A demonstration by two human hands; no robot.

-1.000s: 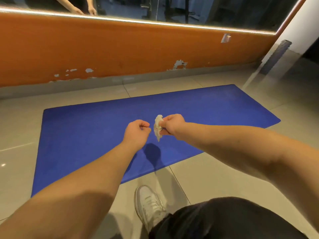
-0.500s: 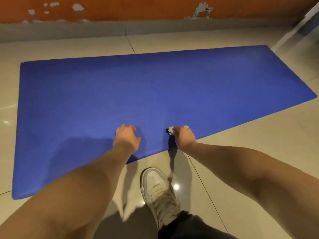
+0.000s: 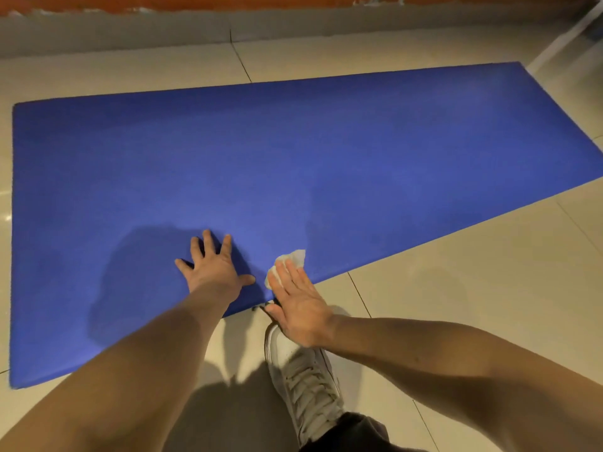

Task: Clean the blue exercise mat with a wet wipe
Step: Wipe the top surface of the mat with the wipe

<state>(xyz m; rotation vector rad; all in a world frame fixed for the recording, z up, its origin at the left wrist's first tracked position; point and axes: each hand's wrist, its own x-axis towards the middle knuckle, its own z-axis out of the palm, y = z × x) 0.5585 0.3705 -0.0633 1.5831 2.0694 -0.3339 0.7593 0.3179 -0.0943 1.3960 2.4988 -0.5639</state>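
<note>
Head view findings: the blue exercise mat [image 3: 293, 164] is seen laid flat on the floor [image 3: 473, 288], plain and even in colour, with a fine surface texture and no folds or curled corners noted. Its long axis is recorded as running left to right across the view, with the right end lying farther from the person than the left, so that the near edge crosses the frame on a diagonal. The wet wipe [image 3: 295, 257], white and crumpled, is found on the mat just inside the near edge, pressed down under the straight fingers of the right hand [image 3: 298, 305]; that hand is held flat and nothing is gripped by it, and its palm overhangs the mat's edge. The left hand [image 3: 213, 269] is laid palm-down on the mat just beside the right, fingers spread wide, with nothing held. A dark shadow is cast on the mat to the left of this hand. The floor is made up of large glossy beige tiles with dark joints. A grey skirting band [image 3: 114, 31] and an orange wall [image 3: 228, 3] with chipped paint are noted beyond the mat. A white laced shoe [image 3: 303, 380] is planted on the tiles just short of the mat.
</note>
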